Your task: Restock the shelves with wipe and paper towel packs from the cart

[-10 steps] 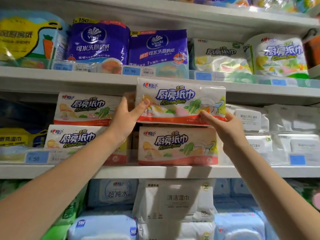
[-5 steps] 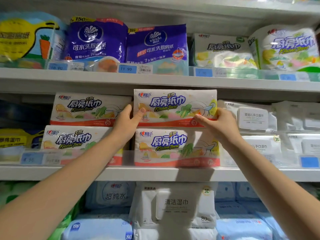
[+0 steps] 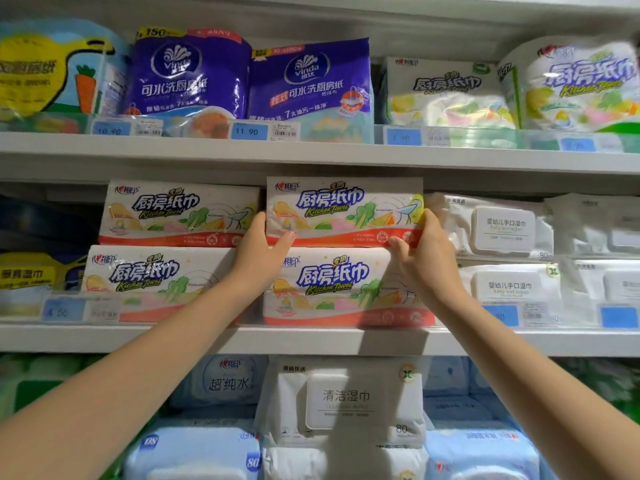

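View from a head-worn camera: a kitchen towel pack [image 3: 344, 211], white with blue lettering and a red band along its bottom edge, lies on top of a matching lower pack [image 3: 339, 289] on the middle shelf [image 3: 311, 339] and is held at both ends. Just left of it is a left stack [image 3: 166, 237] of two more such packs. At its left end the left hand [image 3: 263, 252] grips it, thumb across the lower front corner, fingers hidden behind. At its right end the right hand [image 3: 424, 258] pinches it, thumb on the red band, fingers curled round the edge. Just right of it sit stacked white baby wipe packs [image 3: 502, 228]. Above it stand two purple Vinda packs [image 3: 249, 77]; below it, a white cleaning wipe pack [image 3: 343, 400]
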